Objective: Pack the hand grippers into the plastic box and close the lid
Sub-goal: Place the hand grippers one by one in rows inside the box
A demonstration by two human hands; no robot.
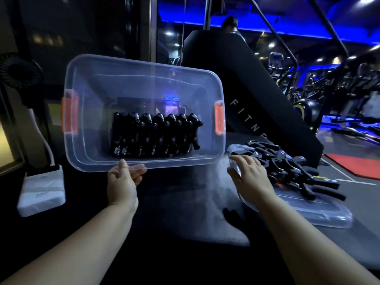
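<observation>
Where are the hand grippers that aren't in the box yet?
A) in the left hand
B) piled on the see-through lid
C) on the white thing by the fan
B: the loose hand grippers lie heaped on the clear lid by the right hand; the left hand only holds the plastic box.

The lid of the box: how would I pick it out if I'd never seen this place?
Find the slanted black machine marked FITNE. Just below its lettering, by the right hand, the lid lies flat on the dark surface. Unlike the tilted box, it is shallow, has no orange clips, and carries a loose pile of grippers.
</observation>
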